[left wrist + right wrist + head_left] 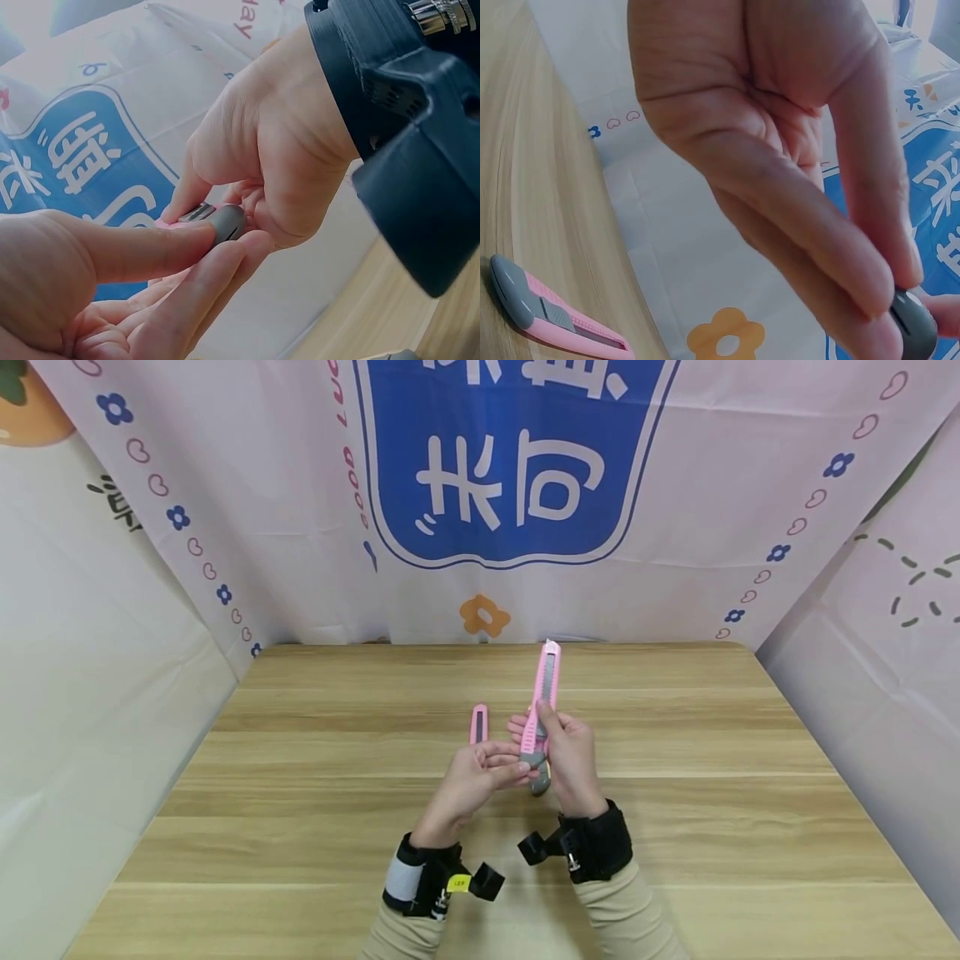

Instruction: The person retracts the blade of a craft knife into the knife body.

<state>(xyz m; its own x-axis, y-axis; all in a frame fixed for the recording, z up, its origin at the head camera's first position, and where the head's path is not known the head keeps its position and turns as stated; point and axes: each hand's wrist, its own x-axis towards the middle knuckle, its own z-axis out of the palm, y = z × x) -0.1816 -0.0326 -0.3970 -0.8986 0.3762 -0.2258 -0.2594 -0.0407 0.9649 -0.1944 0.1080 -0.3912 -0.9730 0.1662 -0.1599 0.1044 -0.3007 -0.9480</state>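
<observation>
A pink utility knife [548, 677] with a grey end is held between both hands, tilted upward with its grey end towards the person. My left hand [471, 777] pinches that end [227, 223] between thumb and fingers. Higher up, my right hand [573, 758] grips the pink body, its thumb lying along the slider side. A second pink utility knife [478, 722] rests on the table beyond the left hand; its grey end shows in the right wrist view [511, 292]. Below the held knife, the grey rounded end [540, 781] of another item shows, mostly hidden by the hands.
The wood-grain table [337, 827] stretches out on both sides of the hands. A printed white cloth [300, 527] with a blue panel hangs behind its far edge. Pale cloths [82, 693] hang at the left and right. Both wrists wear black camera straps [602, 843].
</observation>
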